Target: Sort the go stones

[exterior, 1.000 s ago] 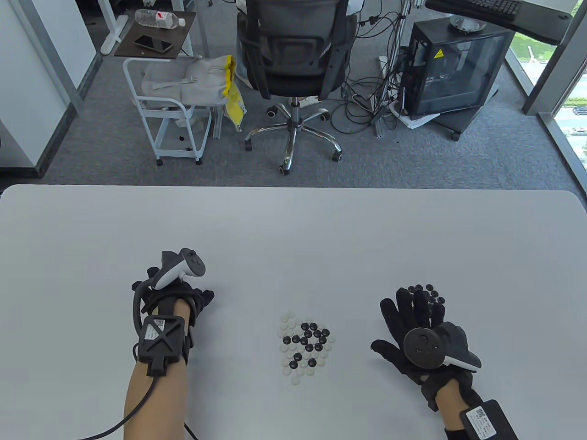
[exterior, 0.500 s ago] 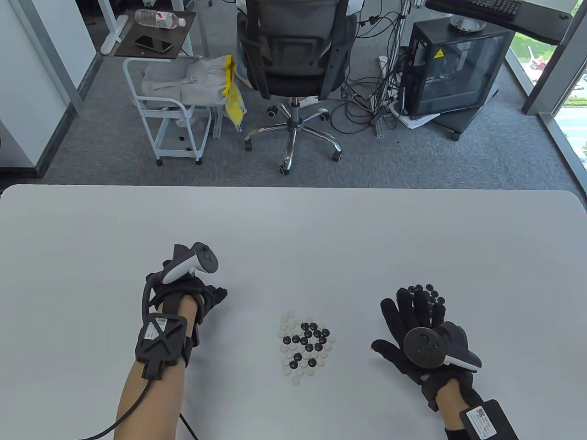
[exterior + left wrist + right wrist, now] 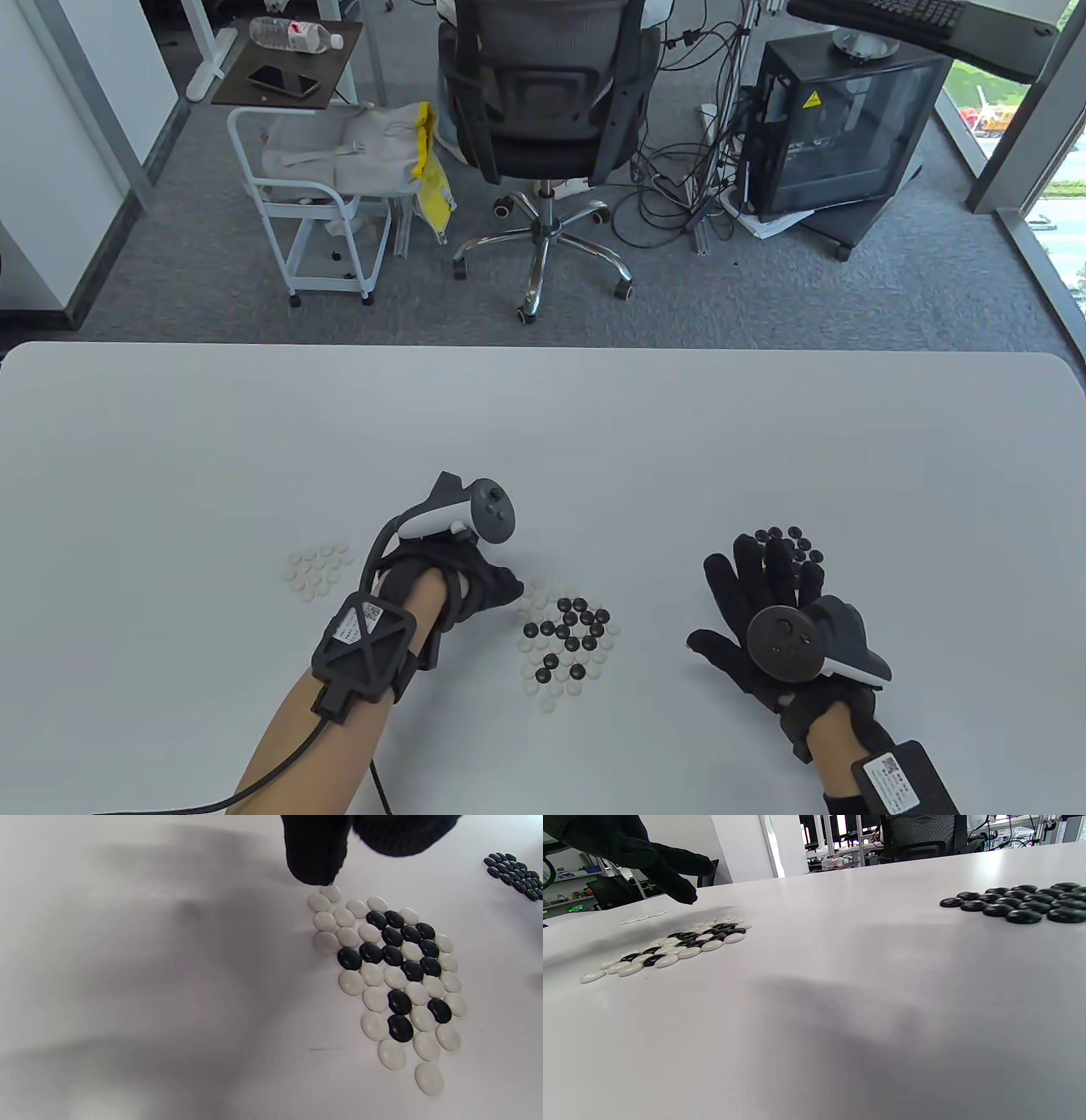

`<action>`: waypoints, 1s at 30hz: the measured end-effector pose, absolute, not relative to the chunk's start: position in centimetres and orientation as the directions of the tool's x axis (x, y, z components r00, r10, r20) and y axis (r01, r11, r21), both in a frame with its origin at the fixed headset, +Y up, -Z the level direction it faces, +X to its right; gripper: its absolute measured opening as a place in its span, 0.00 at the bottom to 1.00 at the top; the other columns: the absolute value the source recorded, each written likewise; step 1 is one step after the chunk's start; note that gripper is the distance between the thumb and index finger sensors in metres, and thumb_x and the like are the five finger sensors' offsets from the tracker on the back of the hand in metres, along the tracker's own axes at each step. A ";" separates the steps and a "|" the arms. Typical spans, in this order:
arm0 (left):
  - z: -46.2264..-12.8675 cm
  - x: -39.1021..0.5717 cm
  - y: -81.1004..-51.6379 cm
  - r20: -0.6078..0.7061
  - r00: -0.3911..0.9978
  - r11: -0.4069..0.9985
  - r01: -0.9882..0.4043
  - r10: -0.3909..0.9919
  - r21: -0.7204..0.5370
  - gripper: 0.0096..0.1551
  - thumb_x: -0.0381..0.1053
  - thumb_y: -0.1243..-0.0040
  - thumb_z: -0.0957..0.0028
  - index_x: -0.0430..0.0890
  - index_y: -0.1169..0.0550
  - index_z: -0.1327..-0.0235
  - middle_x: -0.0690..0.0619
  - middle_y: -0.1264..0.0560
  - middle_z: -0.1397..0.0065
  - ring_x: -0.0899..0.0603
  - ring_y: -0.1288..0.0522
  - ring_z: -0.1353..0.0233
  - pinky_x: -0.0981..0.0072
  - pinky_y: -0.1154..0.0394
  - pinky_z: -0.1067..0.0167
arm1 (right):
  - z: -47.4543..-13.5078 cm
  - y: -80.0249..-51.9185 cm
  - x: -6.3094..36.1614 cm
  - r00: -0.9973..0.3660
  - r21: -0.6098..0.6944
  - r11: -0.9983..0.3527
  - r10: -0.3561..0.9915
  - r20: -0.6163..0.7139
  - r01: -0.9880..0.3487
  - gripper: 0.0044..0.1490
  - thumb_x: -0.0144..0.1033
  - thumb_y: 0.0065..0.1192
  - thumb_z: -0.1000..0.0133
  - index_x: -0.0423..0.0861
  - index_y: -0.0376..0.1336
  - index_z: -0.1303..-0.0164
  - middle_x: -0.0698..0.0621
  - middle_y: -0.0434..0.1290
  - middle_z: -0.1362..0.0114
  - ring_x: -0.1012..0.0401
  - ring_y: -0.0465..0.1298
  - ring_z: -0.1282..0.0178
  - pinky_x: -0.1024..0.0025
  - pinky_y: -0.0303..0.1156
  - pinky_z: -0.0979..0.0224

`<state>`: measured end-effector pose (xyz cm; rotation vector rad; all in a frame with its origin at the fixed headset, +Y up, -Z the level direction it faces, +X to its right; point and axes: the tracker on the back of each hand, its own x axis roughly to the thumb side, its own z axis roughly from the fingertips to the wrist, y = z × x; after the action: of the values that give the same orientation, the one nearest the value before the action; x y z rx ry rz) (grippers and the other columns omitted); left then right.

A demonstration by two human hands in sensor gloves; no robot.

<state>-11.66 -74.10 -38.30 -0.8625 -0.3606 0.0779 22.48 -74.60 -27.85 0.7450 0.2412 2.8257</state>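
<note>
A mixed pile of black and white Go stones [image 3: 567, 638] [image 3: 394, 976] [image 3: 670, 946] lies near the table's front centre. My left hand [image 3: 507, 590] [image 3: 339, 861] [image 3: 670, 878] reaches to the pile's left edge. Its fingertips [image 3: 314, 870] hover just above a white stone [image 3: 331, 893], and I see nothing held. A sorted group of white stones [image 3: 318, 570] [image 3: 645, 916] lies to the left. A sorted group of black stones [image 3: 791, 543] [image 3: 1018, 904] [image 3: 513, 874] lies to the right. My right hand [image 3: 755, 586] rests flat with spread fingers, its fingertips next to the black group.
The white table [image 3: 543, 441] stretches bare toward its far edge. Beyond it on the floor stand an office chair [image 3: 543, 110], a white cart [image 3: 314, 195] and a computer case [image 3: 840, 127].
My left hand has moved right from the white group to the mixed pile's left edge, uncovering the white stones. The right hand has not moved.
</note>
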 end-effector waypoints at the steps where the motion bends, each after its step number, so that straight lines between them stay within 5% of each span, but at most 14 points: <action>1: -38.3 -11.1 -74.3 0.291 0.933 0.651 0.087 0.213 -0.754 0.38 0.65 0.58 0.45 0.58 0.33 0.18 0.38 0.73 0.17 0.24 0.79 0.26 0.15 0.72 0.43 | -27.8 -74.6 22.5 -0.851 0.212 -0.964 0.242 0.466 -0.158 0.55 0.56 0.40 0.31 0.29 0.33 0.11 0.18 0.27 0.17 0.23 0.24 0.25 0.13 0.26 0.36; 12: -39.2 -8.5 -76.9 0.297 0.946 0.661 0.140 0.132 -0.737 0.39 0.65 0.61 0.45 0.62 0.42 0.16 0.39 0.79 0.21 0.25 0.82 0.28 0.16 0.75 0.43 | -27.8 -74.6 22.5 -0.850 0.215 -0.964 0.244 0.467 -0.158 0.55 0.56 0.40 0.31 0.29 0.33 0.11 0.18 0.27 0.17 0.23 0.24 0.25 0.13 0.26 0.36; 21: -41.2 -17.6 -76.1 0.002 0.991 0.637 -0.084 0.132 -0.766 0.39 0.65 0.60 0.46 0.59 0.33 0.18 0.41 0.77 0.19 0.25 0.82 0.28 0.16 0.75 0.43 | -27.8 -74.4 22.9 -0.849 0.209 -0.963 0.250 0.466 -0.169 0.55 0.56 0.40 0.31 0.29 0.33 0.11 0.18 0.27 0.17 0.23 0.24 0.25 0.13 0.27 0.36; 30: -39.9 -25.1 -75.8 -0.145 0.988 0.639 -0.141 0.047 -0.756 0.39 0.66 0.60 0.46 0.59 0.33 0.19 0.41 0.77 0.19 0.25 0.82 0.27 0.16 0.75 0.43 | -27.9 -74.6 23.0 -0.852 0.222 -0.961 0.250 0.459 -0.162 0.55 0.56 0.40 0.31 0.29 0.33 0.11 0.18 0.27 0.17 0.23 0.24 0.25 0.13 0.27 0.36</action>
<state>-25.09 -75.78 -39.93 -0.8716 0.1156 0.1074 23.03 -74.56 -27.94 0.7344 0.2588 2.8209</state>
